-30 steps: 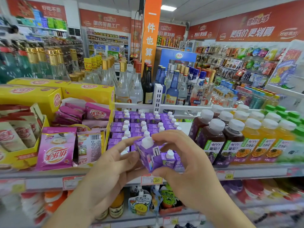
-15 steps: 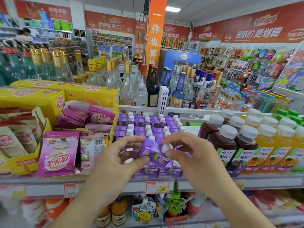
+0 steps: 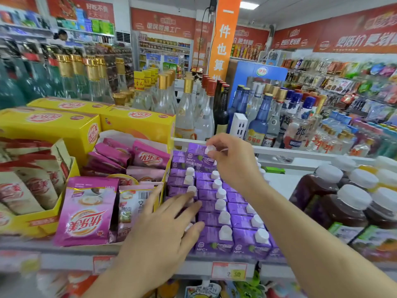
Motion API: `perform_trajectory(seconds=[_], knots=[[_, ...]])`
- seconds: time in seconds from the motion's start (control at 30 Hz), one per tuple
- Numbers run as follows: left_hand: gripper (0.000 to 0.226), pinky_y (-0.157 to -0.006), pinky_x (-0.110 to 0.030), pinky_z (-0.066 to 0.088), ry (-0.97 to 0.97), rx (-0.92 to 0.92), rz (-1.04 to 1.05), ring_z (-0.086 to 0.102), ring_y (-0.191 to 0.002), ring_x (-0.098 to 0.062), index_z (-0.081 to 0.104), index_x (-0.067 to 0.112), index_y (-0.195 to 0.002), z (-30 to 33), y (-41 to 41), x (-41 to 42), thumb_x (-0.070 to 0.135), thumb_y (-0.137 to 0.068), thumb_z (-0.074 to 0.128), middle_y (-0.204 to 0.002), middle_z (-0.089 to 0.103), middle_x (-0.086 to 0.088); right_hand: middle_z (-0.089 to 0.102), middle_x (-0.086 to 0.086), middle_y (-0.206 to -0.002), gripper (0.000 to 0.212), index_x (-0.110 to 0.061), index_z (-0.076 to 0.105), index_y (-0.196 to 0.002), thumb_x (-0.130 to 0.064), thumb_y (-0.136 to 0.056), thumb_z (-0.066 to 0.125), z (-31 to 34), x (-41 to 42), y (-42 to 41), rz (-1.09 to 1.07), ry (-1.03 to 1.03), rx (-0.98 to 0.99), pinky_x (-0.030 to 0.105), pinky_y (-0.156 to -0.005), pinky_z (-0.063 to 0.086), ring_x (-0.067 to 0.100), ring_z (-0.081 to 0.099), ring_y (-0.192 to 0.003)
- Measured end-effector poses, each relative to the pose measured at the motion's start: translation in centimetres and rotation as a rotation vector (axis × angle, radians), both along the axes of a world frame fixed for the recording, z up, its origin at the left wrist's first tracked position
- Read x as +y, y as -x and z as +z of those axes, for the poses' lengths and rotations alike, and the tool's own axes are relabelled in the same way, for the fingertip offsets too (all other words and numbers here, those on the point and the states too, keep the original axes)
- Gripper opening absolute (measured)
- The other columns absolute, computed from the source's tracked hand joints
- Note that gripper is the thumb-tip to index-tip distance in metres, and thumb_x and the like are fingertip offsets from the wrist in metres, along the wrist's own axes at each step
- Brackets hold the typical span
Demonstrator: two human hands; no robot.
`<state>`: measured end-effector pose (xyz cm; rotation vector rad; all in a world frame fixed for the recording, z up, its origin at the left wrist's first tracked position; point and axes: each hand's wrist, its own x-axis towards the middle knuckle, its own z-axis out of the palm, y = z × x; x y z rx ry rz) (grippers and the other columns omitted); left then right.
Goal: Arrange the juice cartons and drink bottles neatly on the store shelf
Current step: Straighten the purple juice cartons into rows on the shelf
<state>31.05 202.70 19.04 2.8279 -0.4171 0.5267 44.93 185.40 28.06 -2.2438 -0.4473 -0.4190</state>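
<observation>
Right hand (image 3: 233, 162) pinches a carton (image 3: 198, 157) by its cap at the back; left hand (image 3: 163, 231) rests flat, fingers straight, on cartons (image 3: 214, 218).

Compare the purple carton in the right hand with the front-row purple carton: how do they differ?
The held carton is raised at the back of the block, pinched by its cap in the right hand; the front carton stands on the shelf, untouched. The held one tilts; the front one sits upright. Both are purple with white caps.

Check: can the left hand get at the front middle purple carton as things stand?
Probably yes. The left hand lies open on the left column of cartons, and the front middle purple carton sits beside its thumb, top uncovered.
</observation>
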Motion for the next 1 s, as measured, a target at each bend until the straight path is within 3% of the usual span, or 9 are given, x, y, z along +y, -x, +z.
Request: perform_trajectory(seconds=[0.1, 0.17, 0.37, 0.43, 0.53, 0.67, 0.77, 0.9, 1.0], knots=[[0.052, -0.128, -0.047, 0.011, -0.007, -0.056, 0.004, 0.054, -0.137, -0.004, 0.062, 0.036, -0.142, -0.5, -0.3, 0.1, 0.056, -0.111, 0.025, -0.15, 0.056, 0.016, 0.073, -0.002, -0.099, 0.011, -0.022, 0.075, -0.105, -0.013, -0.102, 0.068, -0.1, 2.0, -2.6, 0.035, 0.027, 0.05, 0.034, -0.07, 0.06, 0.019, 0.07, -0.088], [0.053, -0.127, -0.049, 0.014, -0.005, -0.075, 0.008, 0.057, -0.135, -0.007, 0.064, 0.036, -0.14, -0.7, -0.4, 0.1, 0.056, -0.111, 0.025, -0.149, 0.058, 0.014, 0.072, -0.004, -0.095, 0.01, -0.019, 0.076, -0.106, -0.013, -0.101, 0.069, -0.6, 3.1, -3.8, 0.058, 0.088, 0.066, 0.03, -0.067, 0.054, 0.018, 0.067, -0.086], [0.054, -0.13, -0.047, 0.007, -0.022, -0.082, 0.02, 0.058, -0.136, -0.011, 0.065, 0.034, -0.14, -1.1, -0.5, 0.1, 0.057, -0.11, 0.026, -0.151, 0.059, 0.011, 0.069, -0.012, -0.088, 0.012, -0.019, 0.078, -0.107, -0.013, -0.099, 0.071, -1.8, 4.3, -5.0, 0.076, 0.19, 0.061, 0.024, -0.078, 0.049, 0.012, 0.065, -0.088], [0.054, -0.131, -0.046, 0.004, -0.027, -0.079, 0.022, 0.058, -0.136, -0.011, 0.065, 0.035, -0.14, -1.1, -0.5, 0.1, 0.057, -0.11, 0.025, -0.151, 0.058, 0.011, 0.065, -0.017, -0.083, 0.014, -0.02, 0.079, -0.108, -0.012, -0.098, 0.073, -1.6, 4.0, -5.1, 0.092, 0.213, 0.065, 0.02, -0.071, 0.048, 0.005, 0.062, -0.08], [0.054, -0.131, -0.045, 0.003, -0.025, -0.091, 0.015, 0.059, -0.135, -0.011, 0.066, 0.034, -0.139, -1.2, -0.6, 0.1, 0.056, -0.111, 0.026, -0.15, 0.06, 0.011, 0.07, -0.007, -0.088, 0.015, -0.022, 0.08, -0.107, -0.013, -0.097, 0.073, -1.6, 3.5, -5.1, 0.115, 0.271, 0.083, 0.011, -0.064, 0.045, -0.001, 0.06, -0.079], [0.055, -0.131, -0.046, 0.003, -0.042, -0.068, 0.014, 0.057, -0.138, -0.011, 0.065, 0.034, -0.142, -1.3, -0.7, 0.1, 0.057, -0.111, 0.025, -0.154, 0.057, 0.011, 0.076, -0.006, -0.096, 0.013, -0.024, 0.082, -0.104, -0.016, -0.097, 0.073, -2.6, 3.5, -5.2, 0.13, 0.283, 0.134, 0.026, -0.083, 0.057, 0.011, 0.069, -0.089], [0.055, -0.131, -0.046, 0.002, -0.045, -0.049, 0.017, 0.055, -0.14, -0.009, 0.062, 0.035, -0.145, -1.2, -0.6, 0.2, 0.057, -0.111, 0.025, -0.156, 0.054, 0.011, 0.074, -0.005, -0.112, 0.018, -0.024, 0.082, -0.114, -0.021, -0.1, 0.071, -3.8, 3.4, -5.3, 0.136, 0.338, 0.126, 0.03, -0.098, 0.052, 0.013, 0.063, -0.103], [0.054, -0.131, -0.046, 0.003, -0.038, -0.039, 0.023, 0.053, -0.141, -0.007, 0.06, 0.036, -0.146, -1.0, -0.5, 0.1, 0.057, -0.111, 0.026, -0.157, 0.052, 0.013, 0.068, 0.001, -0.125, 0.023, -0.029, 0.08, -0.121, -0.023, -0.102, 0.069, -4.1, 2.9, -5.3, 0.167, 0.379, 0.088, 0.039, -0.109, 0.044, 0.028, 0.057, -0.123], [0.054, -0.129, -0.049, 0.008, -0.019, -0.042, 0.016, 0.051, -0.142, -0.007, 0.061, 0.036, -0.146, -1.0, -0.5, 0.0, 0.057, -0.111, 0.026, -0.156, 0.053, 0.014, 0.065, 0.0, -0.138, 0.032, -0.03, 0.073, -0.134, -0.023, -0.103, 0.068, -3.2, 1.4, -4.5, 0.156, 0.393, 0.102, 0.037, -0.115, 0.038, 0.024, 0.051, -0.134]])
